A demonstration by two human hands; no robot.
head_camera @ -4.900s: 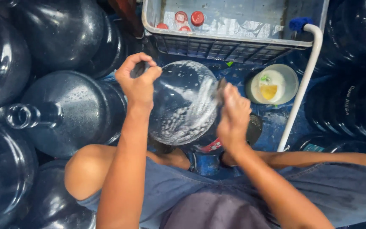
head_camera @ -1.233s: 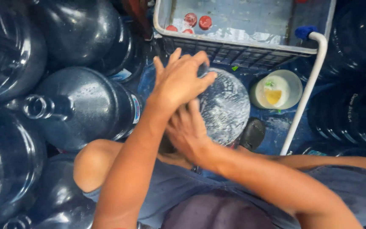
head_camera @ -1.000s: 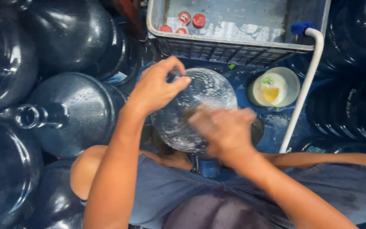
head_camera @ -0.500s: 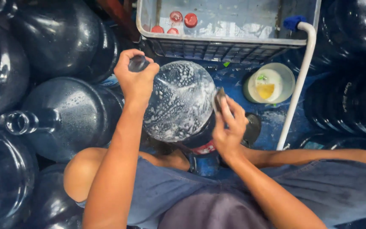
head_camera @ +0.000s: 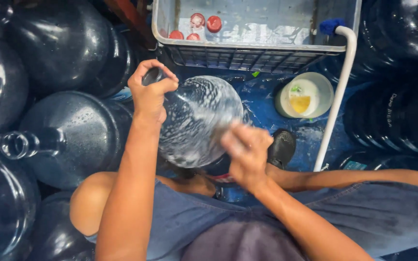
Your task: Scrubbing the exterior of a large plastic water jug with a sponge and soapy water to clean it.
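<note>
The left hand [head_camera: 150, 94] is clamped around the neck of the soapy water jug [head_camera: 197, 121], which lies tilted on its side between the person's knees, its body white with suds. The right hand [head_camera: 245, 152] presses on the jug's lower right flank, fingers curled over something too blurred to name (a scrub pad, perhaps). Half a second ago that hand sat higher, at the jug's right edge; it has since slid down and inward, and a second ago the left hand was spread over the top of the jug, not on the neck. So the jug has been turned and the scrubbing has reached a new patch. Left of the arms lie dark empty jugs [head_camera: 68, 135]; above, a grey crate [head_camera: 252, 53] with red caps [head_camera: 214, 23]; to the right a white bowl [head_camera: 305, 95] and a white pipe [head_camera: 337, 92].
</note>
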